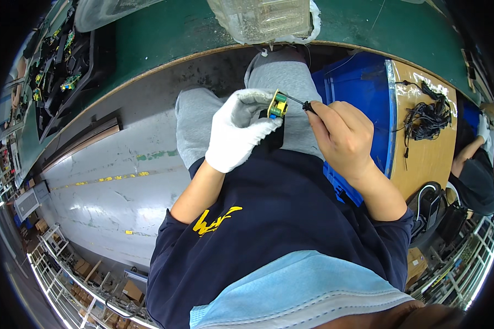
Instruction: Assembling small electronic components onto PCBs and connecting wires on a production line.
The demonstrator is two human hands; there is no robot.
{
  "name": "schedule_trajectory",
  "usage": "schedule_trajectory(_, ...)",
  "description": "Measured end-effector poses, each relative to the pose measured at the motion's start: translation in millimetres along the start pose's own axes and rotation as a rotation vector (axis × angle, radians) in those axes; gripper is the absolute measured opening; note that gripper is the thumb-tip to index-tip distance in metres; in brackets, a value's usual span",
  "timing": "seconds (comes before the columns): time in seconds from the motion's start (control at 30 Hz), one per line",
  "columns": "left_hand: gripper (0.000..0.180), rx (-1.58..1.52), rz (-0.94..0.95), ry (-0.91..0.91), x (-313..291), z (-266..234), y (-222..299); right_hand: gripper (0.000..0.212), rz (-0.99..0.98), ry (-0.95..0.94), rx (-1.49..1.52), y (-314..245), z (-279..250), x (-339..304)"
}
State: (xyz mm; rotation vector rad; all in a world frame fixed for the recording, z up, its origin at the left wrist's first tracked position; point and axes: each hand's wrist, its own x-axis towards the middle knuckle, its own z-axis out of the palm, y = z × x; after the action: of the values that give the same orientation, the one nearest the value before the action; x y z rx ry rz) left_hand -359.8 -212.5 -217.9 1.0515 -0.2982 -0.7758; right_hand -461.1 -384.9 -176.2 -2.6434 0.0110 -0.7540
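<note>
Both hands are raised over the lap: the left hand [239,131], in a white fabric glove, grasps a small green-and-yellow circuit board with blocky components [279,107] between thumb and fingers, while the bare right hand [343,134] pinches a thin dark rod or cord [295,100] by its thicker black end; its other end reaches the board's far edge, though whether they touch cannot be told. The board is beyond the navy shirt [291,203], above light grey trousers [195,118]. To the right stands a blue plastic crate [362,77], and beside it a tan flat panel [431,159] carries a tangled bundle of black cables [427,120]. On the far side, a green workbench with a wooden edge [164,33] bears a translucent plastic container [271,22]. Far left, a black tray [93,55] holds more circuit boards [69,83].
</note>
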Motion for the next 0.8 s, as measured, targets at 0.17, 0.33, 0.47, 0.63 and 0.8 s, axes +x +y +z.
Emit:
schedule_trajectory(0.17, 0.046, 0.273, 0.194, -0.064, 4, -12, -10, 0.016, 0.192, -0.07, 0.197, -3, -1, 0)
schedule_trajectory(0.33, 0.036, -0.027, 0.058, -0.12, 5, -9, -5, 0.012, 0.513, -0.19, 0.522, 2, 6, -5)
schedule_trajectory(0.47, 0.033, -0.129, -0.031, -0.042, 11, -5, -6, 0.013, 0.715, -0.244, 0.94, 9, 15, -11)
schedule_trajectory(0.63, 0.043, -0.086, -0.187, -0.095, 10, -1, 18, 0.015, 0.749, -0.275, 1.149, 6, 15, -9)
schedule_trajectory(0.8, 0.04, -0.064, -0.26, -0.086, 1, -5, 18, 0.016, 0.775, -0.312, 1.212, 1, 19, -10)
